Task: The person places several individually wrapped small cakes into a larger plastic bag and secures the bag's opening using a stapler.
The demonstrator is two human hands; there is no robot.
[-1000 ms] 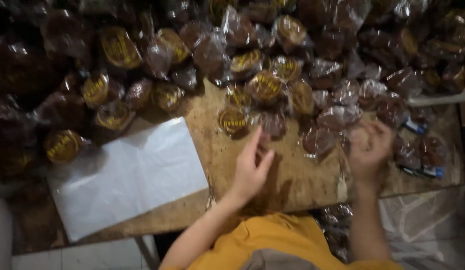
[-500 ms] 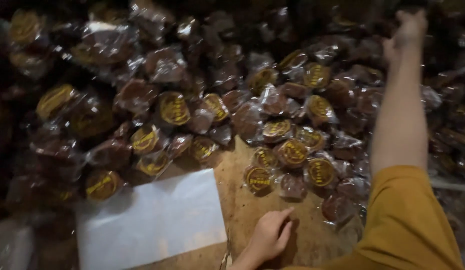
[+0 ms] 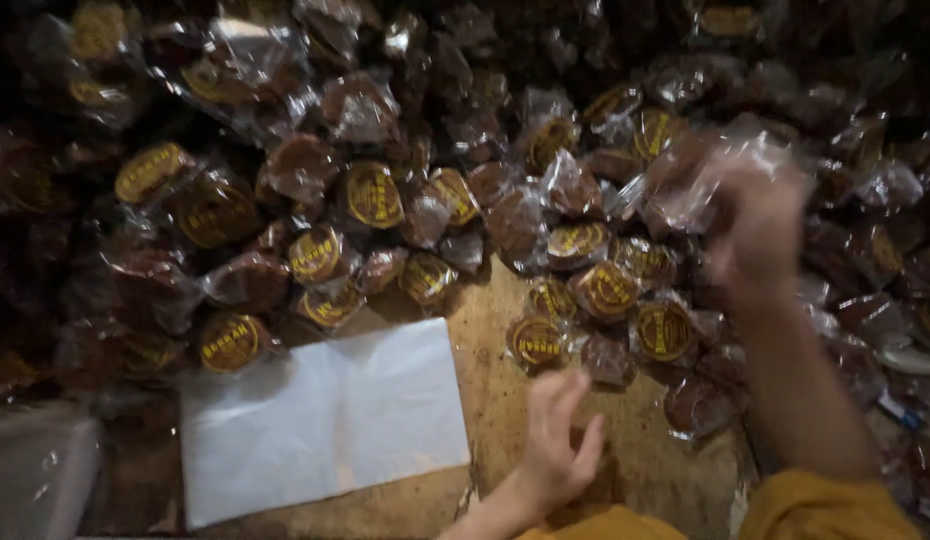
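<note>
- The right hand (image 3: 750, 225) is gripping a clear-wrapped packet (image 3: 705, 170), lifted above the heap of wrapped brown cakes (image 3: 385, 200); its fingers are closing around the wrapper's lower edge.
- The left hand (image 3: 557, 440) is hovering with loose, slightly curled fingers over the bare wooden table (image 3: 495, 400), grasping nothing.
- The nearest cake to the left hand, one with a round yellow label (image 3: 537, 340), is lying just above its fingertips, apart from them.
- A white sheet of paper (image 3: 325, 420) is lying flat on the table, just left of the left hand.
- The right hand and its packet are blurring heavily, so what is inside the wrapper is hard to make out.
- The heap's upper rows are sinking into darkness, and yellow sleeves (image 3: 835, 510) are being cut off at the bottom edge.
</note>
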